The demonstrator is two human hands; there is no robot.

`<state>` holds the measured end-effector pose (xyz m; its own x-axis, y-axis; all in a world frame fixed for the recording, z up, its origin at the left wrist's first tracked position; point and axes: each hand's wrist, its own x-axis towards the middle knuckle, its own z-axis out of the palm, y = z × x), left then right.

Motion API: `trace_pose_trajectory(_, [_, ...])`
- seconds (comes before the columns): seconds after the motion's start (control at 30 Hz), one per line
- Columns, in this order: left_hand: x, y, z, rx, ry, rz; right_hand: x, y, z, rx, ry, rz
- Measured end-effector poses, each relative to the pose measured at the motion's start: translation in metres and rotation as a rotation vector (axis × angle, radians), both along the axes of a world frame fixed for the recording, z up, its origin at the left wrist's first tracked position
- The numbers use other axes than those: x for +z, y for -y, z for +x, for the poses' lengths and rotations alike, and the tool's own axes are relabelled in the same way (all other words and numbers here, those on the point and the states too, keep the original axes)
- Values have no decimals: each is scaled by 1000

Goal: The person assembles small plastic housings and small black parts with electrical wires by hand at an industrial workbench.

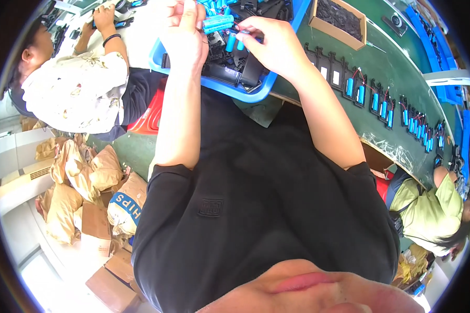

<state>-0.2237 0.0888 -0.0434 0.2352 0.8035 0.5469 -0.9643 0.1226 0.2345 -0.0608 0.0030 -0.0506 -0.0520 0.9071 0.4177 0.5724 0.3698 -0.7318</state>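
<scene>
Over the blue plastic bin (266, 86) both of my hands work on blue cylindrical battery cells. My left hand (185, 36) is closed, with a pair of cells (218, 24) lying sideways at its fingers. My right hand (269, 44) pinches at a second pair of cells (231, 41), which hangs downward. Thin red and dark wires run between the two pairs by my right fingertips. Beneath them the bin holds black plastic cases (222, 74) and, toward the far side, more loose blue cells (209, 6).
On the green table (381, 62), rows of black holders with blue cells (384, 109) stretch to the right. A cardboard box (337, 23) of black parts stands behind. Co-workers sit at left (73, 94) and right (428, 208). Paper sacks (65, 214) and cartons (112, 284) lie at lower left.
</scene>
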Motion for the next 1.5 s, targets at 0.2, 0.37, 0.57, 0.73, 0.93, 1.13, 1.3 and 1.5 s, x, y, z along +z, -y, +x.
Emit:
trace_pose_trajectory(0.2, [-13,1,16,309,-195,300,10,11,6,-39,-124,220])
trace_pose_trajectory(0.37, [-30,15,12,774,-899,283,3,10,14,31,-202,243])
trace_pose_trajectory(0.57, [-26,23,20,860,-876,307,-3,11,14,126,-39,300])
trace_pose_trajectory(0.73, [-28,26,16,810,-896,338,-10,8,9,36,-446,296])
trace_pose_trajectory(0.93, [-12,12,30,959,-513,738,0,11,15,177,-852,32])
trace_pose_trajectory(1.13, [-24,28,13,816,-1093,634,-13,-2,18,339,-1112,-70])
trace_pose_trajectory(1.3, [-35,14,22,750,-669,788,-40,-27,20,948,-1327,165])
trace_pose_trajectory(1.5, [-14,36,2,750,-1207,605,-4,9,25,142,-1048,-132])
